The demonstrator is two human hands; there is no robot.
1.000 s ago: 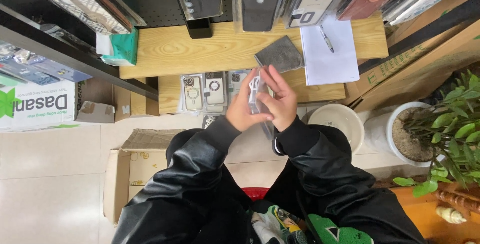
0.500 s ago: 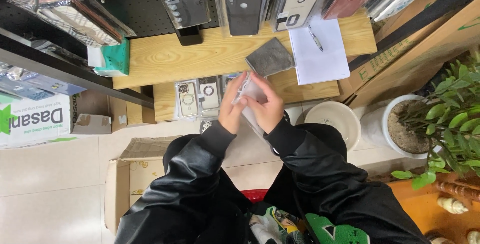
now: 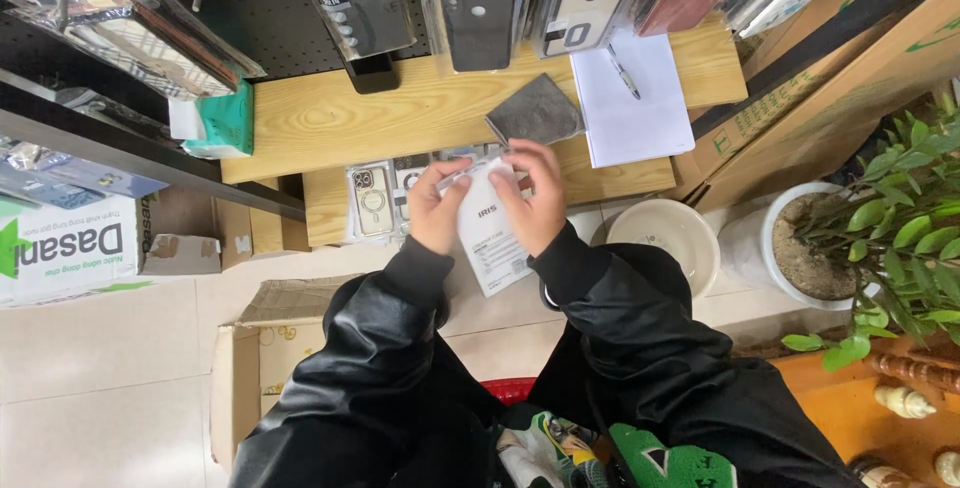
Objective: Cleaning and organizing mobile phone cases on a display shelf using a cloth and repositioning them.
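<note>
Here we pinch a white packet [image 3: 488, 233] between both hands' fingers [image 3: 440, 180]; held by its top edge only, it may slip toward the floor.

Pale tiled floor [image 3: 90, 368] under even, soft light. A light wooden shelf [image 3: 400, 113] runs across the far side, backed by a black pegboard [image 3: 270, 8] hung with packaged goods. An open cardboard box [image 3: 235, 388] sits near left. A white planter [image 3: 790, 248] with a leafy plant [image 3: 900, 228] stands right.
</note>
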